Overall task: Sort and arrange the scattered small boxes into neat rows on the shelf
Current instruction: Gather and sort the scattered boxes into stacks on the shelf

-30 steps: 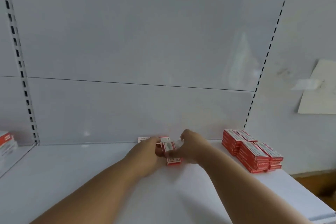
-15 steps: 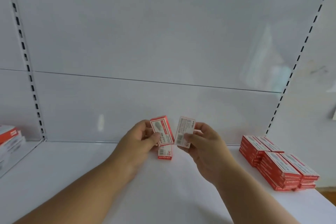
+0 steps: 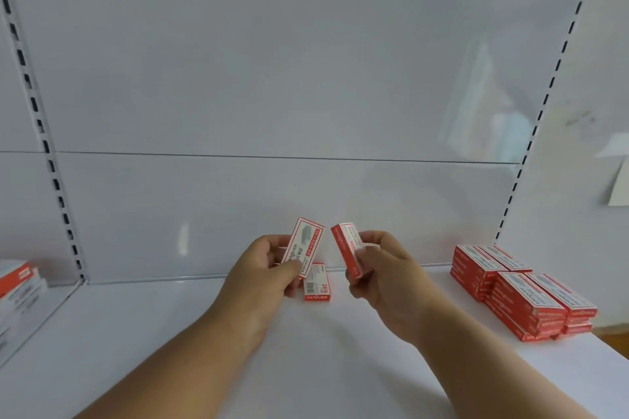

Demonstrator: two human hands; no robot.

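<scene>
My left hand (image 3: 263, 270) pinches a small red-and-white box (image 3: 304, 245), held up above the white shelf (image 3: 306, 357) with its printed face toward me. My right hand (image 3: 384, 270) grips a second small box (image 3: 350, 250), tilted so its red side shows. Between and below the two hands a third box (image 3: 317, 284) lies flat on the shelf, barcode up. At the right, neat stacks of the same red boxes (image 3: 520, 292) stand in rows near the shelf's end.
The white back panel (image 3: 289, 112) rises behind the shelf, with slotted uprights at left (image 3: 51, 167) and right (image 3: 541, 112). Other red-and-white boxes (image 3: 17, 286) sit on the neighbouring shelf at far left. A paper sheet (image 3: 619, 177) hangs on the right wall.
Both hands lifted a box each off the shelf a second ago. Since half a second ago the right hand has turned its box from barcode face to red side.
</scene>
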